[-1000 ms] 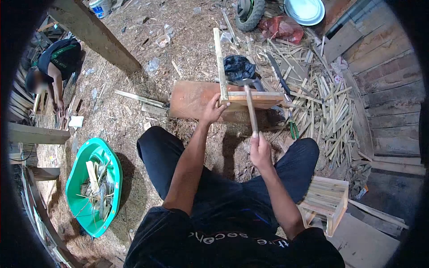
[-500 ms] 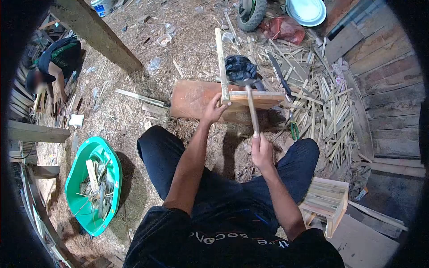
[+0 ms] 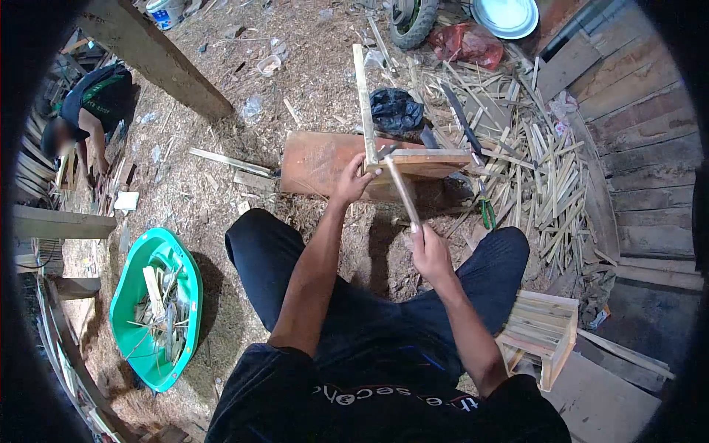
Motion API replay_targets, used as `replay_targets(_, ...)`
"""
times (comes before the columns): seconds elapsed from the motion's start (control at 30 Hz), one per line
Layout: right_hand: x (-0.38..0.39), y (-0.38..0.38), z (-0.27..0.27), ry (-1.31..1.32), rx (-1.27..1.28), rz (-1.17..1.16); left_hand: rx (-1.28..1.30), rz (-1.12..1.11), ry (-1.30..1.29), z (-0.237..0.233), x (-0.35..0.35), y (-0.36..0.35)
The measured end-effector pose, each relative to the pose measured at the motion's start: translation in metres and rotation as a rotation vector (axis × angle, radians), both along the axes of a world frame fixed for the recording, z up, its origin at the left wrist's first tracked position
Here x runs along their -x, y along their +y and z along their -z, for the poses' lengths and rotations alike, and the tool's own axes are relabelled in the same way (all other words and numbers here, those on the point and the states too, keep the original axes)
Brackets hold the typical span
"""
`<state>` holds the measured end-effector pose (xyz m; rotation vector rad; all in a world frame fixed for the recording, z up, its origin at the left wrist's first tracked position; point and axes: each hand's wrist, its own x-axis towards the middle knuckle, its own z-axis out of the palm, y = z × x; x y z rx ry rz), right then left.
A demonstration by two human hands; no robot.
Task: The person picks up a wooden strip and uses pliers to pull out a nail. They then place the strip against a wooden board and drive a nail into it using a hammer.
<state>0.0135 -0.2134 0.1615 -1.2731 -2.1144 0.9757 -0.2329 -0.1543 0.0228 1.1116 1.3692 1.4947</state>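
My left hand (image 3: 354,181) grips the lower end of a long pale wooden strip (image 3: 364,103), which points away from me. That end meets the left end of a wooden piece (image 3: 428,156) above a reddish-brown board (image 3: 306,164). In my right hand (image 3: 431,251), closed round its handle, is a hammer (image 3: 402,189). The hammer's head is at the strip's lower end, beside my left fingers. Whether the head touches the wood, and whether a nail is there, cannot be made out.
A green tub (image 3: 194,295) holding scraps stands left. Another person (image 3: 100,100) bends at upper left, near a wooden post (image 3: 159,59). Right are a pile of sticks (image 3: 550,192), pliers (image 3: 487,213), a saw (image 3: 461,118) and a small slatted wooden piece (image 3: 543,325).
The hammer head has moved left and down, from over the wooden piece to the strip's lower end. My right hand has shifted slightly left; my left hand keeps its hold.
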Motion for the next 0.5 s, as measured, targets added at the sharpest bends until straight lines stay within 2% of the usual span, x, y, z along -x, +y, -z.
replay_targets(0.07, 0.001, -0.009, -0.020, 0.047, 0.100, 0.060, 0.095, -0.005, -0.076, -0.003, -0.002, -0.004)
replay_targets(0.2, 0.004, -0.006, -0.005, -0.073, 0.117, 0.016, 0.040, 0.010, -0.007, 0.001, -0.001, -0.005)
replay_targets(0.33, 0.007, -0.006, -0.014, 0.038, 0.056, 0.031, 0.025, 0.001, -0.018, 0.008, -0.001, -0.003)
replay_targets(0.37, 0.009, -0.008, -0.015, 0.140, 0.084, 0.086, 0.053, -0.002, -0.026, 0.009, -0.001, -0.003)
replay_targets(0.47, 0.010, -0.004, -0.020, -0.064, 0.225, 0.052, 0.118, -0.012, -0.031, 0.003, -0.003, -0.009)
replay_targets(0.5, 0.001, 0.001, 0.015, -0.103, 0.070, -0.006, 0.127, -0.019, -0.027, -0.001, -0.003, -0.007)
